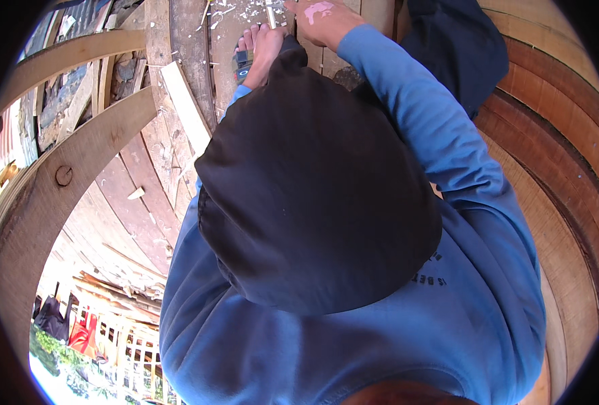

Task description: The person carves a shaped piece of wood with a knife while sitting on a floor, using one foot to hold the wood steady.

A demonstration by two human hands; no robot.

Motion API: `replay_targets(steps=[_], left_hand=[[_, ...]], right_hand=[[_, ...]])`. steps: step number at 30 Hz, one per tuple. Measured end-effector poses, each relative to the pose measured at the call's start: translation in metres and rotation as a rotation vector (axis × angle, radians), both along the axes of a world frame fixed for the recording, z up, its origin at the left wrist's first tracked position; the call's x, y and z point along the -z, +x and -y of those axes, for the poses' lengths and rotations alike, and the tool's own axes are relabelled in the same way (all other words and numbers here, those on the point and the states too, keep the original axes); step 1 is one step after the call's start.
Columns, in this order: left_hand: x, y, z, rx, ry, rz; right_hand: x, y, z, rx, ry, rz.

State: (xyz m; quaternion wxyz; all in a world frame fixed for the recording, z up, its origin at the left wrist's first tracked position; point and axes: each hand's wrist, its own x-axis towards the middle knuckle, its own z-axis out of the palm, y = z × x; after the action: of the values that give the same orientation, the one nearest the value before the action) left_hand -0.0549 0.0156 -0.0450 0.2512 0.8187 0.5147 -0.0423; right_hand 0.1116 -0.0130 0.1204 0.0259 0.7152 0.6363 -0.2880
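At the top of the view my left hand (266, 51) is closed on a thin pale wood strip (270, 12), low over the floor. Its thumb lies against the strip. Toes and a dark sandal (243, 71) show just beside it. My right hand (323, 21), with a pink patch on its back, is close by on the right. Its fingers look curled near the strip's upper end; whatever they hold is cut off by the picture's edge. Pale wood shavings (243, 12) lie scattered around the strip. My dark-clothed raised knee (320, 182) fills the middle.
A pale board (186, 104) lies on the plank floor (137, 169) to the left, with a small wood chip (136, 194) nearby. Curved wooden beams (76, 158) stand on the left. Curved planks (549, 115) form a wall on the right. Slatted wood (127, 337) shows at lower left.
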Motion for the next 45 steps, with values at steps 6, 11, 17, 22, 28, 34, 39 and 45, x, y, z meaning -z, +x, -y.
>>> replay_targets(steps=[6,11,17,22,28,34,39,45], left_hand=[[0.01,0.005,-0.003,0.055,0.129,-0.029],[-0.019,0.007,-0.001,0.057,0.031,0.018],[-0.043,0.008,-0.004,0.068,-0.057,0.039],[-0.053,0.012,-0.004,0.12,-0.062,0.025],[-0.066,0.012,0.003,0.042,-0.023,0.023],[-0.037,0.015,0.0,-0.006,-0.059,0.06],[-0.024,0.014,-0.007,-0.01,-0.039,0.049],[-0.005,0.012,-0.003,0.027,0.039,0.03]], right_hand=[[0.005,-0.017,0.001,0.104,0.021,0.163],[0.007,-0.027,0.006,0.22,0.041,0.148],[-0.034,-0.016,-0.013,0.06,-0.22,-0.016],[-0.004,-0.007,0.012,0.131,0.126,0.03],[-0.026,-0.007,0.015,0.115,0.008,0.004],[-0.028,-0.018,0.014,0.125,0.031,0.063],[0.001,-0.012,0.006,0.189,0.152,-0.065],[0.019,0.007,0.003,-0.04,0.109,0.021]])
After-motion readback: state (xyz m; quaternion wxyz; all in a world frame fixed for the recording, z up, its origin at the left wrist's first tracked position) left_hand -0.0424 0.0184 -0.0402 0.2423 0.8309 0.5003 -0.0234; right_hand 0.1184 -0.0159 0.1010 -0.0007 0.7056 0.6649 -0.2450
